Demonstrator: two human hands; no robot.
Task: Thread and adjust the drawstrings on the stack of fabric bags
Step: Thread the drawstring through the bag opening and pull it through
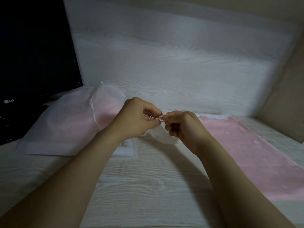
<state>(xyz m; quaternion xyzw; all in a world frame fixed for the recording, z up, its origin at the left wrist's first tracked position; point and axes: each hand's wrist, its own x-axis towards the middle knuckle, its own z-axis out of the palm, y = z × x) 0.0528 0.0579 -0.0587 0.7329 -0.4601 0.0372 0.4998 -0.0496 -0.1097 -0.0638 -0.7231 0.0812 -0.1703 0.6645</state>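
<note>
Drawstring [150, 117], thin pink loops, pinched between left hand [134, 118] and right hand [184, 127].

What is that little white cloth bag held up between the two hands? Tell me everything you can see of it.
The small white fabric bag looks thin, soft and sheer. It hangs limp between both hands, sagging in a curve under the right hand. The right hand pinches its bunched mouth; the left hand pinches thin pinkish drawstring loops coming out there. Whether its bottom touches the pale wood-grain table is unclear.
</note>
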